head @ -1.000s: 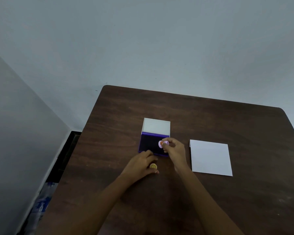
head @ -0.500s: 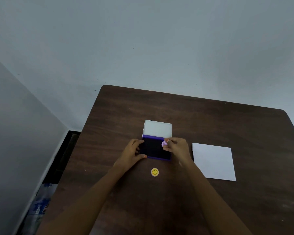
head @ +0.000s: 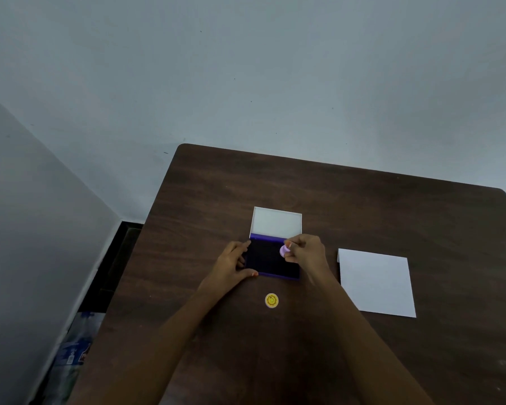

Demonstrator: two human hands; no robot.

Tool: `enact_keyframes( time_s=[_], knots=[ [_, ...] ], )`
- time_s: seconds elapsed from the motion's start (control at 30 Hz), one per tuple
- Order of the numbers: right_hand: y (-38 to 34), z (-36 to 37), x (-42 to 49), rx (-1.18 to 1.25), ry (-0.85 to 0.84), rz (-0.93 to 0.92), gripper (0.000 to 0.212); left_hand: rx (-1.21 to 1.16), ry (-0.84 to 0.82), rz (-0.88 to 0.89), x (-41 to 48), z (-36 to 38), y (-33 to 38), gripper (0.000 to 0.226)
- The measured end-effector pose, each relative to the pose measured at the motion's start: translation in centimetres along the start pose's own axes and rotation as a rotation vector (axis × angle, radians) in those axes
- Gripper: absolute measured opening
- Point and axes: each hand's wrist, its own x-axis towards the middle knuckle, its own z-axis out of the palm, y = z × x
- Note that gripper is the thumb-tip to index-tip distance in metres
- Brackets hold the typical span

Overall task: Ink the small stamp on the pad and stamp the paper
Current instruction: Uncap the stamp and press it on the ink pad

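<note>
Inking's underway: right hand pinches the small lilac round stamp on the dark purple ink pad, left hand loosely bracing its edge. White square paper looks blank, so stamping's left.

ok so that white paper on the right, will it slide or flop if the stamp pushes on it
The paper looks thin and flat on the smooth table, so it probably slides under a sideways push. Nothing holds it: the left hand steadies the pad, the right hand pinches the stamp. Lifted by an edge, it would likely flop.
</note>
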Motion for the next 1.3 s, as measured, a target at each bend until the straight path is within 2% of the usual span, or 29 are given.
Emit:
enact_keyframes(
  time_s=[0.6,0.73,0.83,0.9,0.97,1.07,1.2,1.3],
  knots=[
    [0.1,0.0,-0.6,-0.02,0.028,-0.076,0.012,0.006,-0.018,-0.008,-0.1,-0.2,0.5,0.073],
    [0.0,-0.3,-0.6,-0.049,-0.063,-0.075,0.017,0.018,-0.037,-0.027,-0.2,-0.5,1.0,0.075],
    [0.4,-0.7,-0.9,-0.149,-0.108,-0.125,0.017,0.032,-0.054,-0.029,-0.1,-0.5,1.2,0.075],
    [0.7,-0.7,-1.1,-0.223,-0.076,-0.169,0.013,0.039,-0.069,-0.032,-0.1,-0.6,1.2,0.075],
    [0.8,-0.5,-1.3,-0.27,-0.015,-0.189,0.02,0.029,-0.08,-0.046,-0.1,-0.7,1.4,0.077],
    [0.8,-0.7,-1.8,-0.095,0.064,-0.155,0.02,-0.01,-0.051,-0.065,-0.4,-1.0,1.7,0.072],
    [1.1,-2.3,-3.1,0.343,0.135,-0.003,0.031,0.072,0.071,-0.002,-0.5,-0.9,2.8,0.058],
    [1.1,-4.3,-4.1,0.669,0.133,0.115,0.019,0.153,0.108,0.12,0.1,-0.1,4.5,0.046]
  ],
)
